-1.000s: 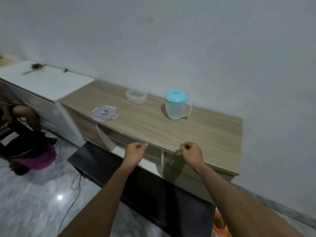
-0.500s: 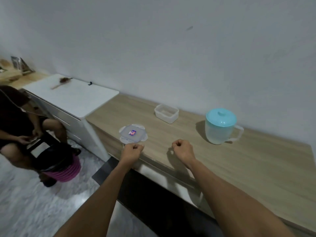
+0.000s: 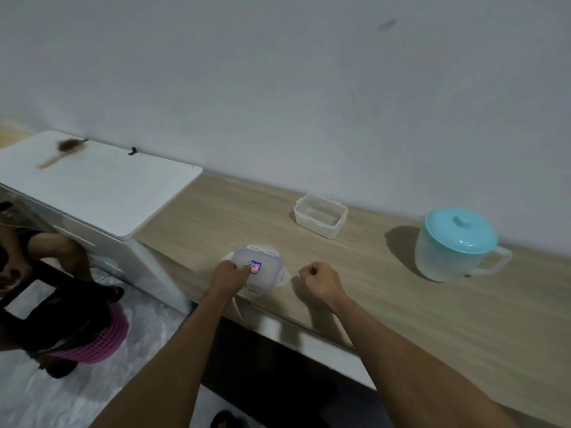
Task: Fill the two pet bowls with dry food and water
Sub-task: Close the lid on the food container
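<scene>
A clear plastic lid (image 3: 265,273) with a small blue and red sticker lies at the front edge of the wooden counter (image 3: 401,304). My left hand (image 3: 227,278) rests on the lid's near-left edge, fingers curled onto it. My right hand (image 3: 319,281) is a closed fist above the counter just right of the lid, holding nothing. An open clear rectangular container (image 3: 319,216) sits farther back near the wall. A translucent pitcher (image 3: 454,257) with a teal lid stands to the right, handle pointing right. No pet bowls are in view.
A white cabinet (image 3: 102,186) adjoins the counter on the left, with a brush (image 3: 63,151) on top. A person sits low at the far left beside a pink stool (image 3: 99,344). The white wall runs behind the counter. Marble floor lies below.
The camera has come closer to the counter. My left hand moved forward from the counter's edge onto the lid. My right fist stays just right of it.
</scene>
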`<state>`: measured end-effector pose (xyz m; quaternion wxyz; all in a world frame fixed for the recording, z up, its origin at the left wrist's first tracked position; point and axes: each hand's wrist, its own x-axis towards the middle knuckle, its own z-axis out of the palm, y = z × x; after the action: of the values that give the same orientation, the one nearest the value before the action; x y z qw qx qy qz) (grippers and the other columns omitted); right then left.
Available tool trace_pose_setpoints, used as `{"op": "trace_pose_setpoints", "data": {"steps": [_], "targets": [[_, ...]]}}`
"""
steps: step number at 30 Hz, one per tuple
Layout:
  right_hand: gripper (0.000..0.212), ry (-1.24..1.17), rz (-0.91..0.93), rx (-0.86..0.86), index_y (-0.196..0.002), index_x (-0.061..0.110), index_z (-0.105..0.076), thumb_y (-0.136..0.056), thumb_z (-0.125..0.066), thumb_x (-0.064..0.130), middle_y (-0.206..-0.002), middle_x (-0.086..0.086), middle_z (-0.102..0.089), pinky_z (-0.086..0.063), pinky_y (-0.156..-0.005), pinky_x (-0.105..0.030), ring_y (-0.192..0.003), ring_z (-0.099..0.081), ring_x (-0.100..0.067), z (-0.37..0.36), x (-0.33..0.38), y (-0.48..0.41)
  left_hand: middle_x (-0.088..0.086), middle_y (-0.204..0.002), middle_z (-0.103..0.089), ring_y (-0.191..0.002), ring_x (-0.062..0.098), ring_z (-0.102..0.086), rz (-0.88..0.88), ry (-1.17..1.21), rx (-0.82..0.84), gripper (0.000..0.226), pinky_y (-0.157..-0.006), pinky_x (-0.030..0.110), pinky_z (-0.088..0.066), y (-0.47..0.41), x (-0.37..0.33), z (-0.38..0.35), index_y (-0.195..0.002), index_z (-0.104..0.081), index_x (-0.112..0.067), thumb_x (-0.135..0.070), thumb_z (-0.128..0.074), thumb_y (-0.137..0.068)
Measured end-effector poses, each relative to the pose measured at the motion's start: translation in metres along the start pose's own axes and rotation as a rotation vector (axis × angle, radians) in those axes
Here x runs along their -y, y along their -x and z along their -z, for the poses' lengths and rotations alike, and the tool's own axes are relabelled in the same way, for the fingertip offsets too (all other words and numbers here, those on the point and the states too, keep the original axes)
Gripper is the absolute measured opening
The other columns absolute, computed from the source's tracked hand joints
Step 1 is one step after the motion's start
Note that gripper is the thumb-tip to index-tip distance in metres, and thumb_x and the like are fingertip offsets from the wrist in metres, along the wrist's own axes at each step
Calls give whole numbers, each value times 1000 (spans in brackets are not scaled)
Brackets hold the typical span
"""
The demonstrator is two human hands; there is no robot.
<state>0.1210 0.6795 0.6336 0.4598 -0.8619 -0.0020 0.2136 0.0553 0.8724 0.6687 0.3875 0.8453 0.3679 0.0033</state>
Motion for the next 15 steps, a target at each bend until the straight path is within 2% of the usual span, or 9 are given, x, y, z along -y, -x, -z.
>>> {"op": "trace_pose_setpoints", "data": {"steps": [1,2,4,7,9,11,13,15], "targets": [[18,6,-16,-10,-94,10,-72,-88,-57,15,-105,-9,-73,-49,-90,-31,-102,-66,-26,-8,4,-7,21,-79,-66,-82,32,-64,1,-10,26,31,-74,35,-47,-13,2,2,-80,-69,2,-28,-67,-85],[18,10,-33,-20,-96,10,-72,-88,-58,15,-106,-9,-73,-49,-90,-30,-102,-65,-26,-15,9,-15,26,-100,-67,-99,36,-64,8,-13,28,38,-83,37,-48,-27,3,3,-100,-68,7,-28,-67,-85],[18,26,-72,-56,-96,11,-73,-87,-59,17,-105,-9,-72,-48,-87,-27,-102,-66,-26,-31,20,-30,28,-121,-61,-116,39,-57,42,-37,15,52,-92,38,-46,-48,4,8,-119,-58,9,-30,-67,-86],[19,29,-138,-116,-90,13,-74,-86,-57,21,-104,-15,-73,-54,-83,-29,-98,-69,-31,-55,35,-47,27,-127,-58,-122,38,-55,74,-111,57,58,-97,38,-45,-73,12,12,-123,-55,9,-32,-68,-84],[22,48,-188,-144,-93,13,-74,-88,-57,26,-108,-16,-69,-50,-79,-27,-97,-67,-33,-68,43,-56,24,-129,-58,-122,37,-54,66,-162,116,62,-97,37,-47,-87,14,14,-124,-57,6,-38,-66,-82],[20,83,-208,-163,-90,15,-73,-89,-57,28,-111,-17,-65,-48,-80,-30,-97,-65,-34,-79,48,-62,21,-130,-57,-122,35,-53,51,-210,153,63,-96,35,-47,-100,14,16,-126,-57,4,-39,-65,-80],[17,121,-234,-194,-86,17,-71,-88,-58,28,-110,-18,-64,-53,-84,-35,-96,-65,-34,-86,50,-66,21,-132,-55,-125,35,-50,54,-253,184,62,-96,33,-46,-108,10,15,-127,-55,3,-37,-64,-80],[22,124,-269,-226,-94,12,-72,-86,-59,29,-111,-19,-63,-56,-86,-40,-97,-65,-35,-89,49,-68,21,-134,-53,-127,35,-46,49,-260,205,60,-97,32,-44,-112,6,14,-128,-54,4,-32,-65,-81]]}}
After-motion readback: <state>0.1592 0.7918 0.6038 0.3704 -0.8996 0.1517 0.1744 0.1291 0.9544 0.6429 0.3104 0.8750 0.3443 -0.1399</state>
